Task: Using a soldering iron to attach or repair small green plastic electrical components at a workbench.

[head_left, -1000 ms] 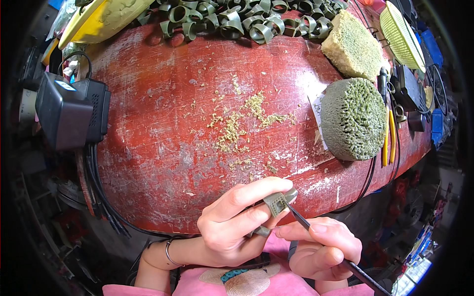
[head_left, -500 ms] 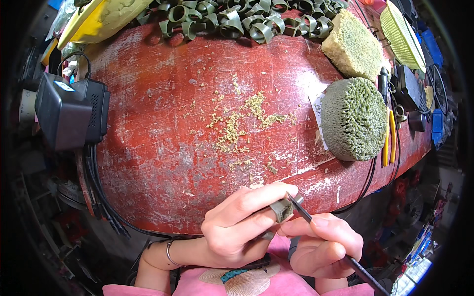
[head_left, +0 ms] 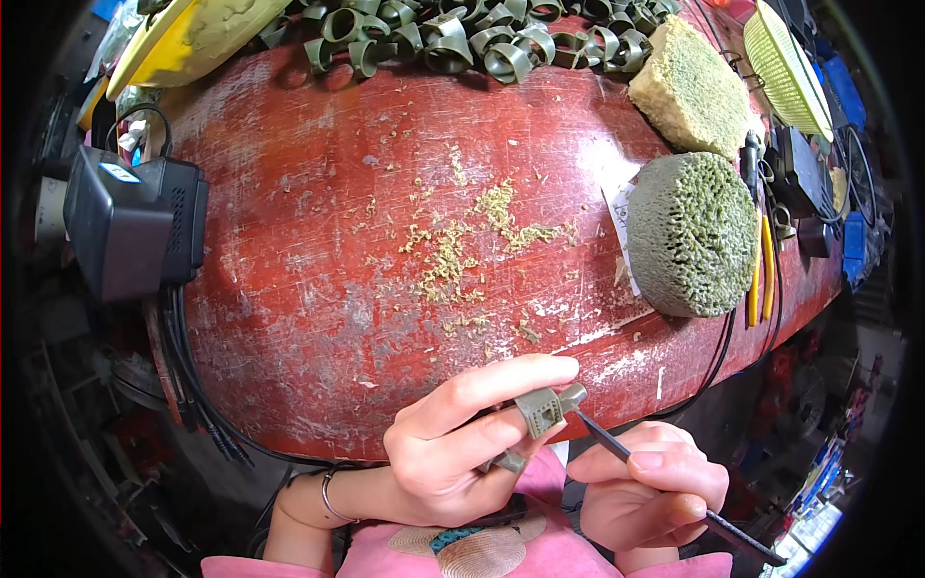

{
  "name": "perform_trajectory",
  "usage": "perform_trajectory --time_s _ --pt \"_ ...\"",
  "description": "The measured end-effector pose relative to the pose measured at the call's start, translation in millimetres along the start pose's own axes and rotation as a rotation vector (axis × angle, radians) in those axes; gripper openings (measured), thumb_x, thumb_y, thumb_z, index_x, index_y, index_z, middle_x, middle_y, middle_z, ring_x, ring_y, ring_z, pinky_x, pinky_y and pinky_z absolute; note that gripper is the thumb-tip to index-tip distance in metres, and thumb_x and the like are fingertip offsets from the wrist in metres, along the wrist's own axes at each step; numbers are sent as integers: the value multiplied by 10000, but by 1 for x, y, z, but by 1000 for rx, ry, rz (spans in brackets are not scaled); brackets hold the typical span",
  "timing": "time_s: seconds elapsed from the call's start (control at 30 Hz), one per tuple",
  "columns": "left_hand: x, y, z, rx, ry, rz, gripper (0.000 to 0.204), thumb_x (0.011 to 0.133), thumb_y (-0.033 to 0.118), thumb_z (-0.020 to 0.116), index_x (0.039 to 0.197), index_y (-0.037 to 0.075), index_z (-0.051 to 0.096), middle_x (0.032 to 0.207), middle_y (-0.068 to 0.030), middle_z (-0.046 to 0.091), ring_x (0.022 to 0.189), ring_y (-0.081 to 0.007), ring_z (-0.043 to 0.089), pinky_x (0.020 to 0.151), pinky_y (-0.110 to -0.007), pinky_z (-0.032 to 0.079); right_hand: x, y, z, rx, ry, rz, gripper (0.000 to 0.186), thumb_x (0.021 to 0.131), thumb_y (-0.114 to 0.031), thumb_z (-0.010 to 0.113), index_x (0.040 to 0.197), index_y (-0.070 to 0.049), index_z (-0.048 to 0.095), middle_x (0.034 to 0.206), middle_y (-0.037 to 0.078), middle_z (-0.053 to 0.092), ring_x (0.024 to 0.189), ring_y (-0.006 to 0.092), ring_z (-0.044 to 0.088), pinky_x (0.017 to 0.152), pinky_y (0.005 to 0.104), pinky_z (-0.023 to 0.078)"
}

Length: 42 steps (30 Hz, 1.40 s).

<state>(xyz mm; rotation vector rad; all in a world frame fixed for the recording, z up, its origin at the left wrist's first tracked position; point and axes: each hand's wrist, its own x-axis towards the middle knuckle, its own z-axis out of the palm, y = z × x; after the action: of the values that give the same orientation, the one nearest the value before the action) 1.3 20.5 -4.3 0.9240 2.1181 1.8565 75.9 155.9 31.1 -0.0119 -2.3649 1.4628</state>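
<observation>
Head view: your left hand (head_left: 453, 453) pinches the small green ring (head_left: 545, 408), likely light and fragile wax; your right hand (head_left: 650, 486) grips the thin dark tool (head_left: 674, 496) touching it.

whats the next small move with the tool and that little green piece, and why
Probably a short scraping stroke along the green ring piece: the left hand pinches it at the fingertips, the thin dark tool in the right hand already touches its edge, and green shavings litter the red table.
</observation>
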Motion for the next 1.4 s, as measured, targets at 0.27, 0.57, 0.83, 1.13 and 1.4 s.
perform_trajectory --time_s 0.27,0.57,0.83,1.13,1.4 --pt "-1 -7 -2 9 -28 1 168 730 -9 629 896 -20 654 1033 -149 556 877 -227 579 728 -286 491 0 9 15 82 136 -53 248 943 -275 335 946 -35 399 577 136 578 441 168 545 410 247 441" --pt "-1 -3 -3 -117 25 -34 143 730 -21 640 870 -5 662 1015 -136 570 841 -198 598 691 -264 498 8 17 12 -69 143 -121 360 955 -332 236 927 -14 401 555 118 564 441 156 527 419 247 424" --pt "-14 -3 -9 -1008 55 -513 297 853 219 566 972 -53 581 1060 -197 524 627 -151 570 430 -183 394 102 26 3 -297 46 -104 159 801 -38 572 959 -18 582 719 113 571 604 210 567 548 285 442" --pt "-13 -15 -10 -1463 90 -368 257 845 154 575 1042 14 489 865 -93 523 659 -128 521 396 -170 325 169 62 45 -822 -97 -106 185 767 -162 604 834 -12 520 813 155 479 755 309 529 638 385 431" --pt "-9 0 -13 -1098 298 -521 131 823 105 590 830 26 486 783 -96 521 582 -125 499 361 -182 295 121 15 22 -462 -161 -165 141 723 -21 585 858 -60 601 697 102 474 609 257 520 549 339 417"
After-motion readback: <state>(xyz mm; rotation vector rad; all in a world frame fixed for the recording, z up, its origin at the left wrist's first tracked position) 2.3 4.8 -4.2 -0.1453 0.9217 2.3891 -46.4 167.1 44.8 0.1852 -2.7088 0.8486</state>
